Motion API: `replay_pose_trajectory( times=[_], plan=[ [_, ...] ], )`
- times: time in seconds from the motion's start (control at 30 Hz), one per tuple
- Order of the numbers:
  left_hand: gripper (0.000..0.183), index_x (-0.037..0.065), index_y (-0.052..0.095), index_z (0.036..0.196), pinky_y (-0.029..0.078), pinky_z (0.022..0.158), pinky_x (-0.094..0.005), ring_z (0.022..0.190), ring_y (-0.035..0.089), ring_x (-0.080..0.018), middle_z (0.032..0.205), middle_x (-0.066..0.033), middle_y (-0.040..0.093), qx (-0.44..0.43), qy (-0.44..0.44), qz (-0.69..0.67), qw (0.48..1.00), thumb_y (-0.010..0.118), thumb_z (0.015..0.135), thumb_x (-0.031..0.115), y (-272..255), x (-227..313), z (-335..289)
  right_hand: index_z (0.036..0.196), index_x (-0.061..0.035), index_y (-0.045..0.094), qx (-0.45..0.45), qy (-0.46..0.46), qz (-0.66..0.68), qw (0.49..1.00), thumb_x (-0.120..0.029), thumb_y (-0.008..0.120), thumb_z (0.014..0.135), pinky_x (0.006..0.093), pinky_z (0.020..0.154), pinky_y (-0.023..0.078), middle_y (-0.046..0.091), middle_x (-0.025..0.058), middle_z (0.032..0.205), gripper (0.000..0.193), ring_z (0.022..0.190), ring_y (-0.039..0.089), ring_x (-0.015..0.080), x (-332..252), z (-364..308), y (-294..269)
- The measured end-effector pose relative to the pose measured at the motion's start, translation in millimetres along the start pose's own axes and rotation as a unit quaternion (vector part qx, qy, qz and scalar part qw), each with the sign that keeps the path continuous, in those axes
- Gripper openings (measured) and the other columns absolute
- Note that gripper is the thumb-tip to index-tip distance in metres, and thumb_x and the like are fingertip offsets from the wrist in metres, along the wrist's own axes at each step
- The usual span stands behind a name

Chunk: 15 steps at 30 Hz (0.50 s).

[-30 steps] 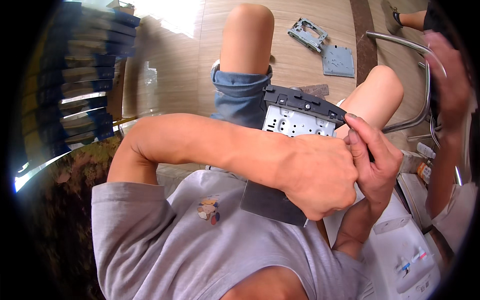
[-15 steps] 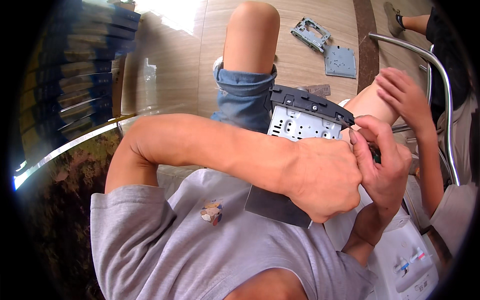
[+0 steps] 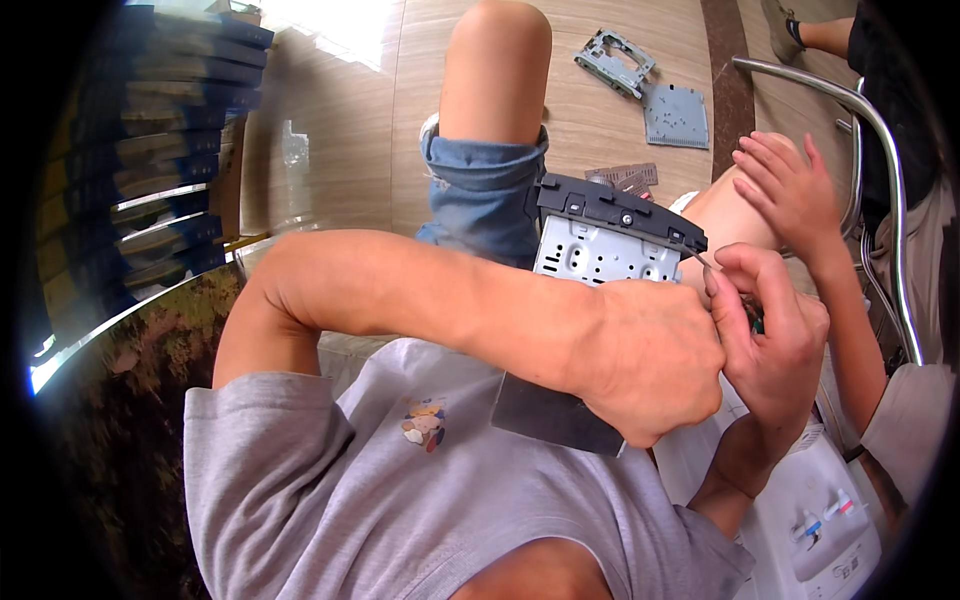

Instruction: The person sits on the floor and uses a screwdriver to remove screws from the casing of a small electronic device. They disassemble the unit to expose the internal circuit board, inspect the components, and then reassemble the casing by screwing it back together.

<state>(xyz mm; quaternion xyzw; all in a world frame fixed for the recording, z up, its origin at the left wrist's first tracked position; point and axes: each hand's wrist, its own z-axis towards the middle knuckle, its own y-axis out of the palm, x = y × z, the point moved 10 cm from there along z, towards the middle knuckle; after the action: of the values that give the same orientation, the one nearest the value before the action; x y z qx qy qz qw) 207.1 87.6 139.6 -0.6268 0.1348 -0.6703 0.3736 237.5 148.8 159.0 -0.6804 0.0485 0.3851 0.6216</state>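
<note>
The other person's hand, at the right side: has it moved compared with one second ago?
Yes. Judged against the dark floor strip, the other person's hand has moved left, closer to that strip.

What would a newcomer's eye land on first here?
Probably the silvery metal box with its black front near the middle, partly covered by the left hand, while the right hand beside it holds a thin tool. Next, a grey metal frame and flat plate on the floor beyond. Another person's hand shows at the right.
</note>
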Motion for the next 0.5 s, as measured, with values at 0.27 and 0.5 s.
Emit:
replay_pose_trajectory(
  times=[0.27,0.5],
  plan=[
    [0.017,0.009,0.071,0.062,0.054,0.055,-0.0423,0.058,0.067,-0.0319,0.058,-0.0116,0.065,-0.014,0.0,-0.014,1.0,0.067,0.064,0.025,-0.7,-1.6,6.5,0.093,-0.0013,0.065,0.013,-0.021,-0.056,0.998,0.001,0.074,0.084,0.0388,0.055,0.048,0.066,0.0121,0.073,0.014,0.061,0.065,0.0286,-6.2,0.0,-3.7],
    [0.018,0.009,0.071,0.063,0.054,0.055,-0.0431,0.057,0.067,-0.0326,0.058,-0.012,0.065,-0.042,-0.028,-0.006,0.999,0.067,0.064,0.026,7.1,-2.2,-0.8,0.092,-0.001,0.064,0.01,-0.113,-0.034,0.993,0.002,0.072,0.083,0.0398,0.054,0.048,0.064,0.0121,0.074,0.013,0.061,0.064,0.0299,-17.7,5.8,5.4]
  ],
)
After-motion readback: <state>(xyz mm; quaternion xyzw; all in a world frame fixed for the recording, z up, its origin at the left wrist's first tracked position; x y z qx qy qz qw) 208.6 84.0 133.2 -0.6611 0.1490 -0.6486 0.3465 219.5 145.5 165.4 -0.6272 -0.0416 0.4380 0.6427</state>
